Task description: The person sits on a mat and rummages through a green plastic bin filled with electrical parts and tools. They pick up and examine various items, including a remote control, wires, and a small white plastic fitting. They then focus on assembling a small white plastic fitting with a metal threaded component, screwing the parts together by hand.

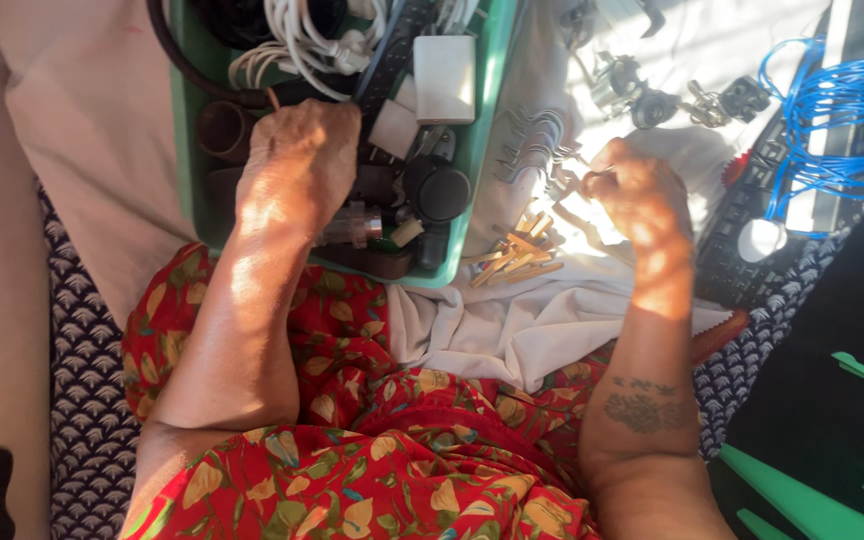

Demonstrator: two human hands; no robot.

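Observation:
My left hand (297, 165) reaches down into a green plastic bin (184, 130), its fingers curled among the black and white parts inside; what it grips is hidden under the hand. My right hand (642, 200) hovers over a white cloth (542, 320), fingers pinched together near a row of bent metal hooks (532, 150). Whether it holds a small piece I cannot tell. A small pile of short wooden sticks (512, 262) lies on the cloth between the two hands.
The bin holds white cables (302, 40), a white box (444, 78) and black round parts (437, 190). Metal fittings (652, 100) lie on the cloth. A blue cable coil (837, 110) rests on a dark keyboard (742, 230) at right. Green plastic (802, 500) sits bottom right.

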